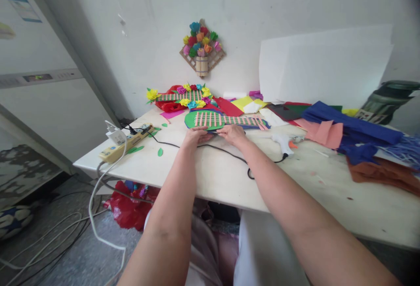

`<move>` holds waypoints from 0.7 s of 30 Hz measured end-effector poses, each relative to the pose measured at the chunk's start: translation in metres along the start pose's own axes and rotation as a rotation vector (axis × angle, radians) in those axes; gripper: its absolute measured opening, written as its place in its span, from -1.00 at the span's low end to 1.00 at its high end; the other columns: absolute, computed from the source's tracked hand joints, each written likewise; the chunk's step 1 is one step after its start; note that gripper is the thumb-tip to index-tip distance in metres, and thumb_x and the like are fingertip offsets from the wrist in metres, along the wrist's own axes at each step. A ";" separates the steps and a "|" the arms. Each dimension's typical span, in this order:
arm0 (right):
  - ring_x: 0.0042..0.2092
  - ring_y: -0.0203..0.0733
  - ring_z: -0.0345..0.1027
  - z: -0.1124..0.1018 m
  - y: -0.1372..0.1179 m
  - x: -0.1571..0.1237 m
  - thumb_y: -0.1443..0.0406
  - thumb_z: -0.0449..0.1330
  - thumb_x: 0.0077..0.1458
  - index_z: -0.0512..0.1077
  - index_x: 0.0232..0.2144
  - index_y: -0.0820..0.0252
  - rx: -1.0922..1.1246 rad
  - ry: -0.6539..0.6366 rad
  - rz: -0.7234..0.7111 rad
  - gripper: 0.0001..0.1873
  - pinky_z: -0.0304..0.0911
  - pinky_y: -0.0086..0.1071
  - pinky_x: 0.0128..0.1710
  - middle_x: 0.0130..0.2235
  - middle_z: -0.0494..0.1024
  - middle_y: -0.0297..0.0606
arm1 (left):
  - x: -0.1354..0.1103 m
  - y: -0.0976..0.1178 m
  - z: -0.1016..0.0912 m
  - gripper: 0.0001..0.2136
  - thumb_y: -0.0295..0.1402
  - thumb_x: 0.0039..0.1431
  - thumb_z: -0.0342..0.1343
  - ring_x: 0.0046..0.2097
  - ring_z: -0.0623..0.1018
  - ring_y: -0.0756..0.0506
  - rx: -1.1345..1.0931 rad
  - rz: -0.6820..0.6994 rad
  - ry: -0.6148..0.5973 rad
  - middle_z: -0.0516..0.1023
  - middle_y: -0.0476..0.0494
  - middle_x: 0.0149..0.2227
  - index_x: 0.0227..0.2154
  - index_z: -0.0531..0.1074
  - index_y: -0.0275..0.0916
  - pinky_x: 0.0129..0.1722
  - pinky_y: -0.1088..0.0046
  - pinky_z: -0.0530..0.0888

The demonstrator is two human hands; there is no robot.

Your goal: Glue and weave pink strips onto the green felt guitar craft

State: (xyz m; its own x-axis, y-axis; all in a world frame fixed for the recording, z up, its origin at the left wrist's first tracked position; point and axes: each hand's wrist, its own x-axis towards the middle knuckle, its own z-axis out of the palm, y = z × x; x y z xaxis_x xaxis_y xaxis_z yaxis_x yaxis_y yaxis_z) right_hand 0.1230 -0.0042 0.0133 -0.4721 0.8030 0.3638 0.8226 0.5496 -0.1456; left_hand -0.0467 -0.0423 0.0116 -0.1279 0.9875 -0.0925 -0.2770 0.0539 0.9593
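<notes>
A guitar-shaped paper craft (218, 121) lies on the table, green on top with pale pink strips crossing it and a blue layer showing at its rim. My left hand (196, 137) grips its near edge, at the wide rounded end. Along the same edge, a little to the right, my right hand (232, 134) pinches the rim with thumb and fingers. Part of the fingertips is hidden at the craft's underside. To the right of my right hand lies a white glue gun (282, 142) with an orange trigger, its black cord passing in front of both hands.
Behind stands a similar craft trimmed with paper flowers (197, 95). A power strip (126, 143) with plugs sits at the left edge, near green paper leaves (160, 152). Blue crepe paper (351, 124), pink paper (323, 132) and a dark bottle (382, 102) occupy the right side.
</notes>
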 end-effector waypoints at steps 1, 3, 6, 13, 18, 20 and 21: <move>-0.11 -0.19 0.40 0.000 0.000 0.000 0.22 0.11 0.08 0.48 -0.16 -0.10 0.001 0.002 0.003 -0.74 0.28 -0.36 -0.18 -0.12 0.54 -0.41 | -0.001 0.001 0.001 -0.68 -0.63 -0.10 0.11 -0.36 0.59 -0.15 -0.005 -0.006 0.006 0.57 -0.29 -0.45 -0.19 0.41 -0.47 -0.31 0.42 0.54; -0.12 -0.19 0.40 -0.001 0.000 -0.001 0.22 0.11 0.08 0.48 -0.16 -0.10 0.000 0.001 0.015 -0.73 0.27 -0.36 -0.19 -0.12 0.54 -0.40 | -0.002 0.002 0.002 -0.68 -0.63 -0.10 0.12 -0.36 0.59 -0.15 -0.013 -0.018 0.014 0.57 -0.29 -0.45 -0.18 0.42 -0.47 -0.32 0.42 0.54; -0.13 -0.19 0.40 -0.002 0.001 -0.001 0.21 0.11 0.08 0.48 -0.16 -0.11 0.000 -0.001 0.023 -0.73 0.27 -0.37 -0.21 -0.13 0.54 -0.41 | -0.002 0.003 0.003 -0.68 -0.63 -0.09 0.11 -0.36 0.59 -0.15 -0.012 -0.025 0.017 0.57 -0.30 -0.45 -0.18 0.42 -0.48 -0.31 0.42 0.54; -0.14 -0.17 0.39 -0.001 0.011 -0.001 0.18 0.10 0.08 0.49 -0.17 -0.14 -0.055 0.026 0.019 -0.74 0.25 -0.37 -0.23 -0.15 0.55 -0.40 | 0.000 0.001 0.001 -0.70 -0.65 -0.07 0.04 -0.37 0.59 -0.15 0.001 0.000 0.006 0.56 -0.29 -0.49 -0.20 0.41 -0.50 -0.30 0.40 0.54; -0.16 -0.13 0.40 -0.004 0.010 -0.002 0.19 0.08 0.09 0.50 -0.18 -0.08 -0.097 0.031 0.055 -0.73 0.24 -0.33 -0.24 -0.18 0.56 -0.34 | -0.001 0.002 0.000 -0.73 -0.64 -0.06 0.03 -0.37 0.59 -0.16 0.002 0.007 0.009 0.55 -0.30 -0.49 -0.22 0.41 -0.52 -0.31 0.40 0.54; -0.16 -0.13 0.40 -0.007 0.010 -0.002 0.20 0.08 0.09 0.50 -0.17 -0.07 -0.109 0.034 0.060 -0.73 0.24 -0.32 -0.23 -0.18 0.56 -0.32 | -0.001 0.002 0.000 -0.74 -0.64 -0.05 0.02 -0.38 0.59 -0.15 -0.003 0.009 0.016 0.55 -0.30 -0.50 -0.23 0.41 -0.51 -0.34 0.41 0.54; -0.16 -0.13 0.40 -0.009 0.010 -0.002 0.21 0.09 0.08 0.50 -0.17 -0.06 -0.109 0.039 0.063 -0.72 0.24 -0.32 -0.22 -0.18 0.56 -0.31 | -0.001 0.002 0.000 -0.74 -0.64 -0.05 0.02 -0.38 0.59 -0.15 -0.006 0.010 0.017 0.54 -0.30 -0.50 -0.23 0.41 -0.51 -0.35 0.42 0.54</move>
State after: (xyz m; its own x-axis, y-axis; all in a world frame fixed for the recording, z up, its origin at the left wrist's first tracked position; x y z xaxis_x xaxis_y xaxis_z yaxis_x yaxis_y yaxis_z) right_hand 0.1355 -0.0025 0.0191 -0.4078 0.8243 0.3926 0.8808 0.4685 -0.0688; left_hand -0.0471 -0.0427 0.0134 -0.1466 0.9854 -0.0869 -0.2814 0.0427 0.9587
